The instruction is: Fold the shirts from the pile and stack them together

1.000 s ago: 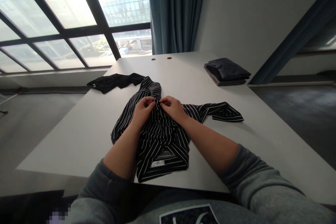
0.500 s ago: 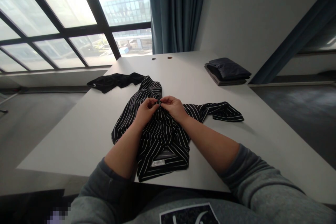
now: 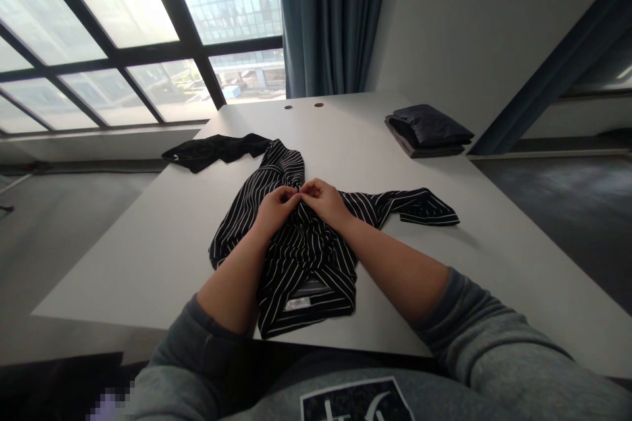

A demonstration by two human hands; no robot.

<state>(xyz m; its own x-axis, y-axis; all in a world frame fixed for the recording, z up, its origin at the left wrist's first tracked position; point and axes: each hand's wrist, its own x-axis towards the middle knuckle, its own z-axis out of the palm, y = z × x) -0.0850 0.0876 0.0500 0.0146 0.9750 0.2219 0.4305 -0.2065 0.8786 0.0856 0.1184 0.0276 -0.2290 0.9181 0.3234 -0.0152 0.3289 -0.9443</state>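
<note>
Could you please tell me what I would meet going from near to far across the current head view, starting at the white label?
White label → left hand and right hand, roughly level, on the striped garment → folded dark stack → round tabletop fittings → blue curtain.

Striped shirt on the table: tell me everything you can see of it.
The striped shirt is black with thin white stripes, in soft-looking, rumpled fabric. It lies on the white table, its neck opening toward the person, a pale label inside. One sleeve stretches out to the right. The left hand and right hand pinch the bunched middle. Plain black cloth reaches its far end; whether they are joined is unclear.
</note>
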